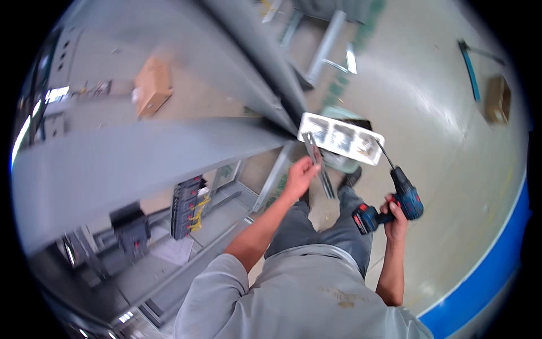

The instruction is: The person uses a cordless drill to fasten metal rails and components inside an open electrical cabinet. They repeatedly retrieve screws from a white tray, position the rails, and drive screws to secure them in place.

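Note:
My left hand (301,176) is closed on a narrow metal strip (326,179), which slants down beside the white tray. In my right hand (395,219) is a dark blue cordless drill (407,195), held by its grip. The drill's long thin bit points up and left, its tip close to the tray's right end in the picture. That white tray (341,152) has three compartments with small dark and metallic parts, too blurred to name. Beneath it stands a pale green stool or bin (344,164), mostly hidden.
A grey metal cabinet frame (141,152) fills the left side. Inside it sit black electrical units (186,209) with yellow wires. A cardboard box (154,86) lies at the upper left, another box (498,100) on the floor at far right. Metal legs (326,48) stand ahead.

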Action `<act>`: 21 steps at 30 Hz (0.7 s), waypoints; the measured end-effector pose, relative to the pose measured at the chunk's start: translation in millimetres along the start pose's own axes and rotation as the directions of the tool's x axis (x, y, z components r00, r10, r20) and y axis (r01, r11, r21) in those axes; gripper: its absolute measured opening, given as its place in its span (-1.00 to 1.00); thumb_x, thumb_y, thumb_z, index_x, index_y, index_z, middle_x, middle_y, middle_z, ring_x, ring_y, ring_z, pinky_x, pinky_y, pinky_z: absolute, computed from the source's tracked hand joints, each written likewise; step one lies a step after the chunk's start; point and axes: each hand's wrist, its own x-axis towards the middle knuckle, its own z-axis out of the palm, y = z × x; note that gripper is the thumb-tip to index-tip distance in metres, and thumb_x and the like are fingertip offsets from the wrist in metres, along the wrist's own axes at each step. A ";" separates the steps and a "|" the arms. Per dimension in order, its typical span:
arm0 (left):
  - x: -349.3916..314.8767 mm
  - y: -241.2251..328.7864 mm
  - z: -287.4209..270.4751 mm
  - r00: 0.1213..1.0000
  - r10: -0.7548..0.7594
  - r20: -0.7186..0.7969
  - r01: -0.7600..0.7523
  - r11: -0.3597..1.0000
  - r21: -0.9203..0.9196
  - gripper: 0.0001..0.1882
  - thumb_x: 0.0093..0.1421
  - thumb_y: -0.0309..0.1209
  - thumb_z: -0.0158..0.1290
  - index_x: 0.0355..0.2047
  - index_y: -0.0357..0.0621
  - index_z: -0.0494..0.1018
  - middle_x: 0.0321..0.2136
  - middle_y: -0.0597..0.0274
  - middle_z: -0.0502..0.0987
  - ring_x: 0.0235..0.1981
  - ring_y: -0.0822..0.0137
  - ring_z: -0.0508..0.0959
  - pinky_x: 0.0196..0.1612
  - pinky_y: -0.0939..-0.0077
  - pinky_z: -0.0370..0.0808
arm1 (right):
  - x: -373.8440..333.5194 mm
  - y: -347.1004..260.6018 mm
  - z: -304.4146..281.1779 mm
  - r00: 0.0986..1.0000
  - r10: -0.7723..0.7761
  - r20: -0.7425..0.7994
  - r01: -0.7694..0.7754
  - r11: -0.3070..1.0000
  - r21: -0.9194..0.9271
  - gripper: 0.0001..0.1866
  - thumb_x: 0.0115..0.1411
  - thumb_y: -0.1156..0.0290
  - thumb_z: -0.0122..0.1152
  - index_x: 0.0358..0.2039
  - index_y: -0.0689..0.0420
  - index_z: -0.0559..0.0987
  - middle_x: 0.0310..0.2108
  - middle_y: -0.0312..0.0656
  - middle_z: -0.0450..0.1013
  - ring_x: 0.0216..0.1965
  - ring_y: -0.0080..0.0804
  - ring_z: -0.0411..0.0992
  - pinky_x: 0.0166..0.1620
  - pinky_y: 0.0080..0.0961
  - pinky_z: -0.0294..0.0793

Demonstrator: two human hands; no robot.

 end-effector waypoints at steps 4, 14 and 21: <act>-119.0 28.3 -64.1 0.969 -0.058 -0.242 -0.010 0.963 -0.269 -0.84 0.40 -0.38 0.05 -0.17 -0.23 0.50 -0.29 0.27 0.58 -0.31 0.43 0.58 -0.23 0.52 0.56 | -22.3 -4.7 33.8 0.993 0.012 0.118 -0.005 0.998 -0.058 -0.58 0.11 0.38 0.32 -0.02 0.19 0.45 -0.21 -0.21 0.48 -0.42 -0.48 0.41 -0.25 -0.43 0.43; -264.3 61.8 -249.5 0.765 0.135 -0.630 -0.588 0.547 -0.596 -0.84 0.42 -0.36 0.04 -0.16 -0.20 0.49 -0.22 0.14 0.60 -0.16 0.27 0.66 -0.11 0.41 0.63 | -138.8 -6.0 204.9 0.887 0.073 0.456 0.077 0.950 -0.302 -0.54 -0.12 0.24 0.40 -0.23 0.21 0.51 -0.43 -0.25 0.45 -0.54 -0.44 0.38 -0.37 -0.48 0.34; -267.1 111.0 -348.7 0.627 0.163 -0.762 -0.748 0.398 -0.530 -0.83 0.40 -0.34 0.10 -0.13 -0.18 0.49 -0.21 0.18 0.61 -0.10 0.21 0.67 -0.06 0.39 0.63 | -200.6 61.2 287.3 0.750 0.207 0.628 -0.013 0.954 -0.299 -0.50 -0.10 0.41 0.44 -0.09 0.24 0.57 -0.34 -0.18 0.56 -0.51 -0.40 0.42 -0.39 -0.45 0.39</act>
